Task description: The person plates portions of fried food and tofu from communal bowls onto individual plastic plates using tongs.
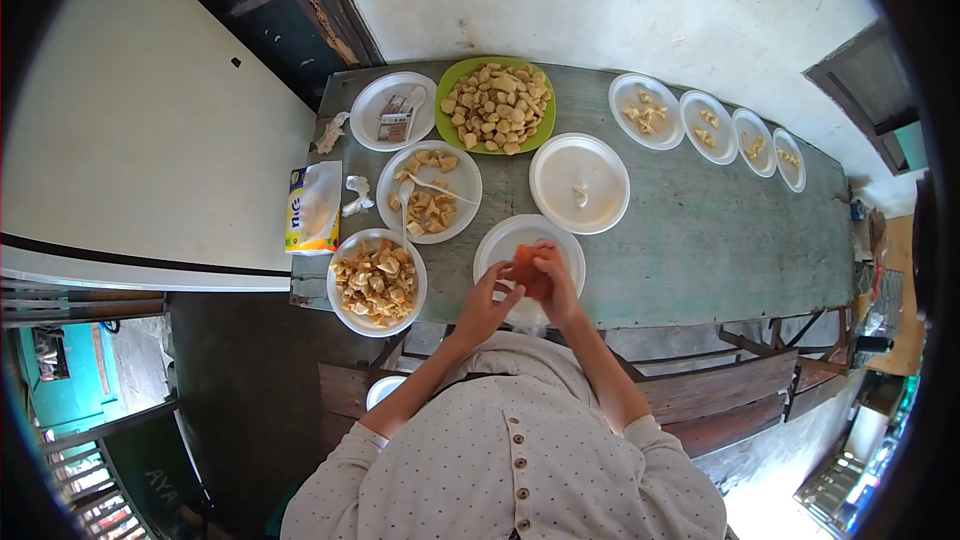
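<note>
Both of my hands are over a white plate (491, 245) at the table's near edge. My right hand (561, 290) has its fingers curled round a soft-looking orange-red thing (530, 276) whose kind I cannot make out. My left hand (487, 306) is at its left side, thumb and fingers apart, with the fingertips close to it. Just beyond lies a white plate (552, 202) holding a small pale piece (580, 195). To the left, a white plate is heaped with brownish folded pieces (375, 283). Another plate bears similar pieces (432, 212) and a white plastic spoon (405, 202).
A green plate (475, 147) piled with tan chunks stands at the back, beside a plate with a small packet (394, 120). A tissue pack (314, 208) and crumpled tissues (357, 196) lie left. Several plates with small pieces (646, 115) line the wall. A wooden bench (745, 385) stands below.
</note>
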